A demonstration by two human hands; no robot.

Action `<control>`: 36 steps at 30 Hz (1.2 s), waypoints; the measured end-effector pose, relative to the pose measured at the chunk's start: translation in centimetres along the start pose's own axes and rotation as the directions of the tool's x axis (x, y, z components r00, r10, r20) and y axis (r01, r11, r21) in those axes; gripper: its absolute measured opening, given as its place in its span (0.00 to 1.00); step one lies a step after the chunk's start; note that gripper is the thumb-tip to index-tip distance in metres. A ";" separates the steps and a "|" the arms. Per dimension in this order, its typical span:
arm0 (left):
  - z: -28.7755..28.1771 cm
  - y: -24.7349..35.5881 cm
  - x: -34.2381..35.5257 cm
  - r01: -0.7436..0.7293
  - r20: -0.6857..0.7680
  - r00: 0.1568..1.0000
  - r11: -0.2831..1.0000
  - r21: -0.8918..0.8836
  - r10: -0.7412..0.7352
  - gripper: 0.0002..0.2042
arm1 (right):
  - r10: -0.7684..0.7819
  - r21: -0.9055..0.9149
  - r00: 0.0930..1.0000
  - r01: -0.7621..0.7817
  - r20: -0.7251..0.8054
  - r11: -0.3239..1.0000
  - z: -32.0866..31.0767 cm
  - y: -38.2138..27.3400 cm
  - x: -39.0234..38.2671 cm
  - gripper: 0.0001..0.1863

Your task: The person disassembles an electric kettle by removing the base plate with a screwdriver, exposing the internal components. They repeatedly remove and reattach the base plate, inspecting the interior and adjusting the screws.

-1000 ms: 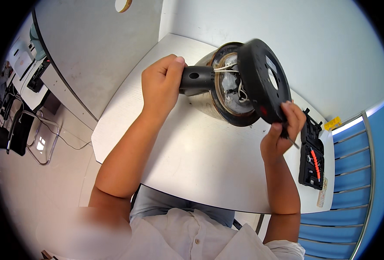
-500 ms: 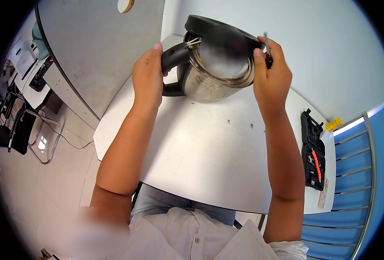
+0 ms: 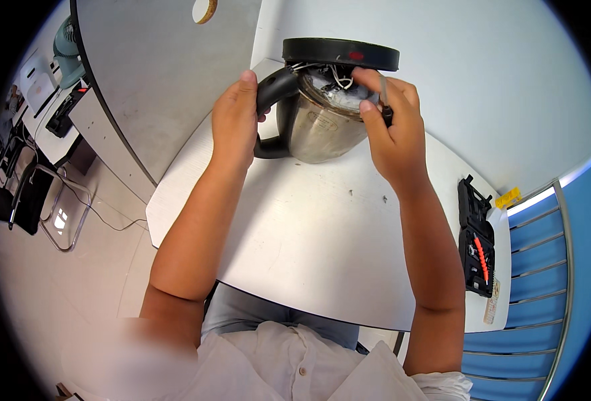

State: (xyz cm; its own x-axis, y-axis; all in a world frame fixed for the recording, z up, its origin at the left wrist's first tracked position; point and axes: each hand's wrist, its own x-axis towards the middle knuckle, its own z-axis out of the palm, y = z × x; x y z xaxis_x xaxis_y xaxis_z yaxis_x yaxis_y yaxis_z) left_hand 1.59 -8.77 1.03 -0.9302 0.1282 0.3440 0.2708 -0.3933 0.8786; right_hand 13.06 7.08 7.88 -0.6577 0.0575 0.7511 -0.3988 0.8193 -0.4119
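Note:
A steel electric kettle [image 3: 322,134] with a black handle [image 3: 279,90] is held over the far part of the white table, its open end up. My left hand [image 3: 234,117] is closed around the handle. A round black base cover [image 3: 322,52] with a red spot is lifted and tilted away from that opening. White wires [image 3: 342,81] run between the cover and the kettle's inside. My right hand [image 3: 397,120] is at the right rim, its forefinger reaching under the cover. Held in it is a small screwdriver [image 3: 387,110] with a dark handle, shaft pointing up.
An open black tool case [image 3: 477,234] with an orange flexible shaft lies at the table's [image 3: 295,247] right edge, near a yellow piece [image 3: 508,198]. A grey partition [image 3: 155,80] stands at left. Metal rails [image 3: 542,267] run along the right.
The base cover has swung up and away, baring the wires inside the kettle. My right hand has moved left and slightly down, its forefinger now under the cover. My left hand keeps the handle.

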 end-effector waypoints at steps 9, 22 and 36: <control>0.2 0.4 -0.3 -0.008 0.041 0.999 1.000 0.010 0.008 0.24 | -0.302 -0.186 0.941 0.327 0.154 0.926 -0.4 1.7 1.9 0.13; 0.3 0.2 -0.4 0.009 0.035 0.999 0.998 0.058 -0.011 0.22 | -0.002 -0.444 0.944 0.157 0.330 0.882 -0.1 -0.1 2.1 0.18; 0.2 0.2 -0.3 0.022 0.037 0.999 0.999 0.036 -0.023 0.22 | -0.065 0.085 0.894 0.030 0.444 0.996 -3.4 2.0 1.0 0.19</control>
State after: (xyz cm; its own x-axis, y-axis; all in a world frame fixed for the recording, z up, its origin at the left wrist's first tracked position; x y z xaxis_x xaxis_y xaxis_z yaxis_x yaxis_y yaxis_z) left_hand 1.96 -8.66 1.20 -0.9264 0.1705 0.3357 0.2593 -0.3576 0.8972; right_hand 13.79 10.74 9.60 -0.8456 -0.2552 0.4689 -0.4714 0.7692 -0.4314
